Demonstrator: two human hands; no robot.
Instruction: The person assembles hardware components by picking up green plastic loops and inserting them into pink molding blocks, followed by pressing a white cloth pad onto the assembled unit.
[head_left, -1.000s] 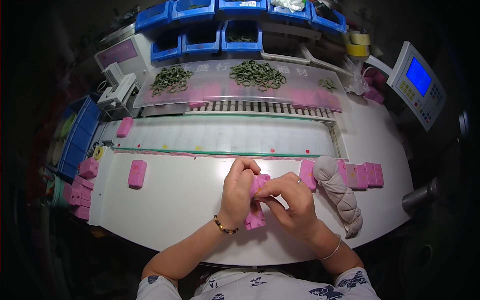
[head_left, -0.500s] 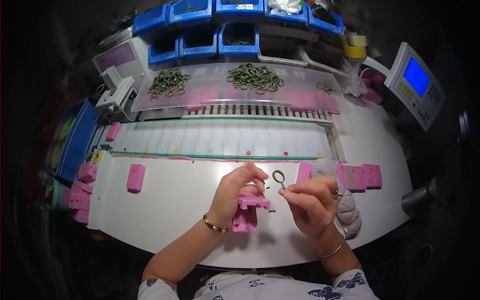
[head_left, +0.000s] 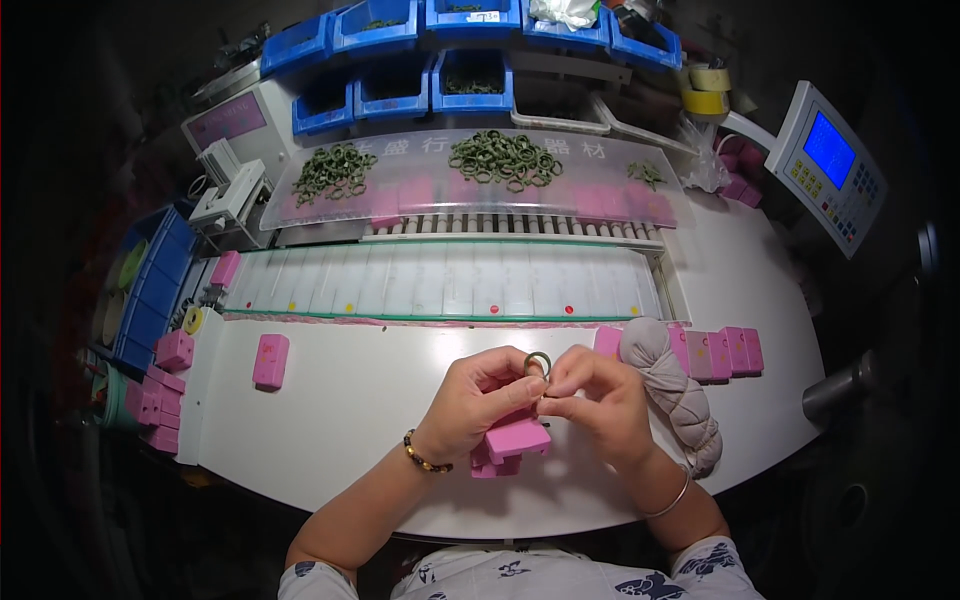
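A small green ring point(head_left: 538, 359) with a short stem stands upright between my two hands over the front of the table. The thumb and index finger of my left hand point(head_left: 480, 402) pinch close to its lower end. From below that hand a pink block point(head_left: 518, 440) juts out, apparently held in the curled lower fingers, with a notched pink part beneath it. My right hand point(head_left: 603, 403) is closed, its fingertips pinched together at the ring's stem. Fingers cover the stem and the exact contact.
Green rings point(head_left: 505, 160) lie in piles on a translucent sheet point(head_left: 420, 205). Nearer is a white panel strip point(head_left: 440, 278). Pink blocks stand left point(head_left: 270, 361) and right point(head_left: 737, 350), beside a grey cloth roll point(head_left: 672, 400). Blue bins point(head_left: 473, 92) line the back; a control panel point(head_left: 830, 170) stands right.
My right hand has brought the green ring leftward to my left hand. The left fingers have closed near its stem, and the pink block has turned to show a flat face.
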